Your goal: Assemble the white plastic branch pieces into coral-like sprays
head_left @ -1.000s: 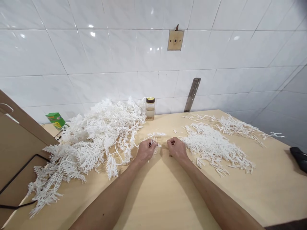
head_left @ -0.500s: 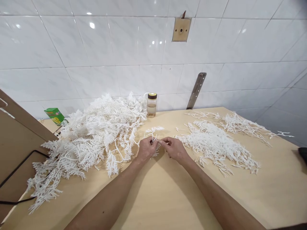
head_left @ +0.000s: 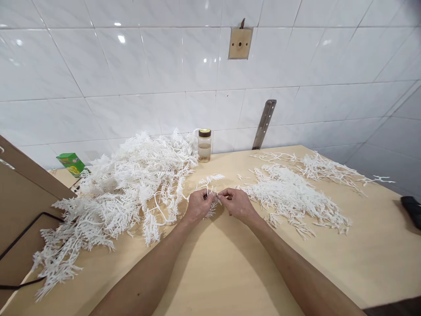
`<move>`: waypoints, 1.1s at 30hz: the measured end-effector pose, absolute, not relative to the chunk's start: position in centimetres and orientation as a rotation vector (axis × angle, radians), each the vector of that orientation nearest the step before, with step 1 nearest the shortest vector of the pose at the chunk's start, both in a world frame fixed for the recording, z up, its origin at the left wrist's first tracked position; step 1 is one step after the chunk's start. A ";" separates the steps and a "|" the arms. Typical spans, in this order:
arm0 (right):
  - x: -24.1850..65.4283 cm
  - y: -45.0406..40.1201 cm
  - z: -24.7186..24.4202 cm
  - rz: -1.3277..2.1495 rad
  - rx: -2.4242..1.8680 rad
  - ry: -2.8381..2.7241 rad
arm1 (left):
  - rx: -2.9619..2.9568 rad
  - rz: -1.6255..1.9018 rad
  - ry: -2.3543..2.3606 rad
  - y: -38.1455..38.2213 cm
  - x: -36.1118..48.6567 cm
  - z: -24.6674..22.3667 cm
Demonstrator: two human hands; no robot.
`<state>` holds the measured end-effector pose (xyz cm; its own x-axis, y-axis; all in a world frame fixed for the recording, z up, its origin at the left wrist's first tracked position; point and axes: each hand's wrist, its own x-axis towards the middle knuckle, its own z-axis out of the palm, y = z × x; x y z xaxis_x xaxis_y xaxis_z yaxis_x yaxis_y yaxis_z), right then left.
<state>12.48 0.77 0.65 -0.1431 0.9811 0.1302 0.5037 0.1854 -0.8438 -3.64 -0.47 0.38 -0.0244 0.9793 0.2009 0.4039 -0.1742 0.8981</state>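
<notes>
My left hand (head_left: 199, 205) is closed in a pinch on a white plastic branch (head_left: 211, 179), whose feathery twigs stick out above and below the fingers. Facing it, my right hand (head_left: 239, 203) has thumb and forefinger pressed together on a twig at the branch; the fingertips hide most of that piece. To the left lies a big heap of white artificial branches (head_left: 131, 180). Right of my hands is a flat pile of small loose white sprigs (head_left: 292, 193). Behind that pile, thin and mostly bare white stems (head_left: 325, 169) are spread out.
A dark-lidded jar of liquid (head_left: 204, 147) stands at the table's back beside the heap. On the left are a green box (head_left: 70, 164) and a brown board (head_left: 26, 206) with a black cord. A metal strip (head_left: 264, 124) leans on the tiled wall. A black object (head_left: 411, 210) lies at far right.
The view has shifted slightly, so more of the black object shows at right. My hands stay together at the branch, with the fingertips moved only a little.
</notes>
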 end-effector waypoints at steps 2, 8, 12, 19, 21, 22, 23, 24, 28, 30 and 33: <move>12.5 0.8 0.6 0.846 -1.393 -1.754 | 1.639 1.177 1.451 -0.4 -3.6 0.3; 12.5 0.9 0.5 0.746 -1.434 -1.822 | 1.691 1.145 1.472 -0.4 -3.5 0.1; 12.1 0.5 0.8 0.571 -1.416 -1.872 | 1.784 1.129 1.577 -0.4 -3.4 -0.3; 10.8 0.1 0.6 0.647 -1.477 -1.829 | 2.064 1.019 1.705 -0.6 -3.1 -0.5; 10.7 0.3 0.4 0.666 -1.533 -1.800 | 2.081 0.975 1.738 -0.7 -3.0 -0.4; 10.8 0.5 0.4 0.624 -1.571 -1.786 | 2.078 0.967 1.747 -0.7 -3.0 -0.4; 11.2 0.8 0.4 0.560 -1.614 -1.767 | 2.067 0.975 1.751 -0.7 -3.1 -0.4; 11.6 1.1 0.4 0.489 -1.655 -1.742 | 2.043 1.000 1.751 -0.6 -3.2 -0.4; 14.7 2.4 0.4 0.340 -1.758 -1.649 | 1.862 1.157 1.656 -0.4 -3.8 -0.3; 16.0 2.9 0.4 0.242 -1.741 -1.624 | 1.778 1.204 1.585 -0.4 -4.0 -0.2; 16.6 3.0 0.6 0.134 -1.628 -1.654 | 1.718 1.251 1.533 -0.5 -3.9 -0.1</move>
